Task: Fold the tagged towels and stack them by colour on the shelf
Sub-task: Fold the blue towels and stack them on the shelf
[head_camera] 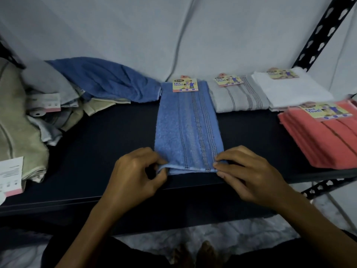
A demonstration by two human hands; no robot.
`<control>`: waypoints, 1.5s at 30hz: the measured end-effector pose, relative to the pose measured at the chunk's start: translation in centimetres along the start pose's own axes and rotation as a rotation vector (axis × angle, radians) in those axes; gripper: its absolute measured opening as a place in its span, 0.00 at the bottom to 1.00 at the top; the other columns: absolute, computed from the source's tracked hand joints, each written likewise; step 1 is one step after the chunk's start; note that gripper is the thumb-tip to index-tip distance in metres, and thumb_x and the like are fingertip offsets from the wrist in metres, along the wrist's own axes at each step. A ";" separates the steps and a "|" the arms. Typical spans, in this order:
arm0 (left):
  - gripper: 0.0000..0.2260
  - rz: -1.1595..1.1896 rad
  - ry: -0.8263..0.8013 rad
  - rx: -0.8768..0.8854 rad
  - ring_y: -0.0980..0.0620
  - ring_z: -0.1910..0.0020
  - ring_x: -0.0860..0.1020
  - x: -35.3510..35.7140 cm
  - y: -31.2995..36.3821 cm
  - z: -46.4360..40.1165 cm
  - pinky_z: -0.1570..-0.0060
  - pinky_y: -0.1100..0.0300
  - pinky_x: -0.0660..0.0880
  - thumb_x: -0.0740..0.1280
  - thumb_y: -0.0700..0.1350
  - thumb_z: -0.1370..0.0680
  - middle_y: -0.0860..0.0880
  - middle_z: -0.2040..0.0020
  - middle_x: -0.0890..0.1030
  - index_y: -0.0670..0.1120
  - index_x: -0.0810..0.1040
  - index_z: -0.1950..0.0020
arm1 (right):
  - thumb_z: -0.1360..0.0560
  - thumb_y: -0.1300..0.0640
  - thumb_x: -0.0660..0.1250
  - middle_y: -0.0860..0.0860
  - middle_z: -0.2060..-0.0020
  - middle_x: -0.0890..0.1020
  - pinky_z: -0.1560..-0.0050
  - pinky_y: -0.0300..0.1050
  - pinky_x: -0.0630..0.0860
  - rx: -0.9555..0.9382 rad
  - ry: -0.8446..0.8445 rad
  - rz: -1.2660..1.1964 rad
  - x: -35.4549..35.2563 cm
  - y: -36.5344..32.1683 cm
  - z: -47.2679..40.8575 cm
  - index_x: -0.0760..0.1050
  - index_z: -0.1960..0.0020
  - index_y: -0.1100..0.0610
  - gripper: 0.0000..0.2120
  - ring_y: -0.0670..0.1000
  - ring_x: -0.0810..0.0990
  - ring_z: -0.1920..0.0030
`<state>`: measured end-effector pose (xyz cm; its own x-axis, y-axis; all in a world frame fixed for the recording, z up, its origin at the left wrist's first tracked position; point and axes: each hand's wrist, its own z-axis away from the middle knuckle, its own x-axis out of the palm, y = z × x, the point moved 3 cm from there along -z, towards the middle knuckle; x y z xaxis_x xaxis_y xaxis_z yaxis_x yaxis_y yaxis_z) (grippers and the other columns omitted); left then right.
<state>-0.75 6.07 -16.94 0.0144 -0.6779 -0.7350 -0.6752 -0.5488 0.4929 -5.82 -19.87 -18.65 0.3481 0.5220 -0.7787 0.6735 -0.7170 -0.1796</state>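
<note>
A light blue striped towel (185, 124) lies folded into a long strip on the dark shelf (100, 144), its card tag (185, 85) at the far end. My left hand (135, 171) pinches the near left corner of the strip. My right hand (249, 171) pinches the near right corner. Folded tagged towels sit at the back right: a grey striped one (237, 97), a white one (289, 91) and a coral one (324, 140).
A loose heap of unfolded towels fills the left side: a darker blue one (104, 80), a grey one (48, 82) and beige ones (17, 122). A black perforated shelf upright (324, 33) rises at the right. A white wall stands behind.
</note>
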 end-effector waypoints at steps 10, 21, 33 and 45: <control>0.08 0.050 -0.037 -0.005 0.53 0.63 0.77 0.1 0.1 -0.2 0.63 0.55 0.75 0.65 0.43 0.30 0.55 0.60 0.76 0.48 0.83 0.55 | 0.24 0.59 0.71 0.52 0.51 0.82 0.50 0.46 0.76 0.086 0.012 -0.186 -0.1 0.6 -0.3 0.84 0.50 0.61 0.06 0.51 0.79 0.51; 0.13 0.101 -0.001 -0.137 0.53 0.69 0.75 -0.2 0.5 -0.2 0.68 0.64 0.70 0.69 0.49 0.27 0.56 0.68 0.74 0.47 0.74 0.70 | 0.22 0.55 0.67 0.48 0.49 0.80 0.49 0.43 0.76 0.131 -0.034 -0.262 -0.1 1.2 -0.1 0.84 0.47 0.58 0.10 0.48 0.77 0.47; 0.12 0.032 0.061 -0.232 0.54 0.61 0.76 0.1 -0.6 -1.9 0.60 0.66 0.69 0.70 0.54 0.26 0.55 0.64 0.76 0.52 0.79 0.67 | 0.26 0.56 0.71 0.42 0.58 0.83 0.54 0.41 0.76 0.489 0.131 -0.243 -0.4 0.3 -2.9 0.84 0.50 0.54 0.06 0.46 0.80 0.55; 0.31 -0.398 -0.522 -0.223 0.56 0.23 0.35 3.4 -0.7 -3.4 0.24 0.46 0.37 0.42 0.62 0.18 0.52 0.20 0.35 0.49 0.38 0.20 | 0.16 0.45 0.47 0.55 0.22 0.58 0.28 0.37 0.40 0.552 -0.362 0.091 4.0 -0.9 -7.4 0.57 0.22 0.61 0.28 0.51 0.52 0.22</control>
<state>2.25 2.45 -18.24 -0.1651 -0.1105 -0.9801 -0.5238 -0.8322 0.1820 -0.24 -13.72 -17.10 0.0818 0.3294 -0.9406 0.1860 -0.9323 -0.3103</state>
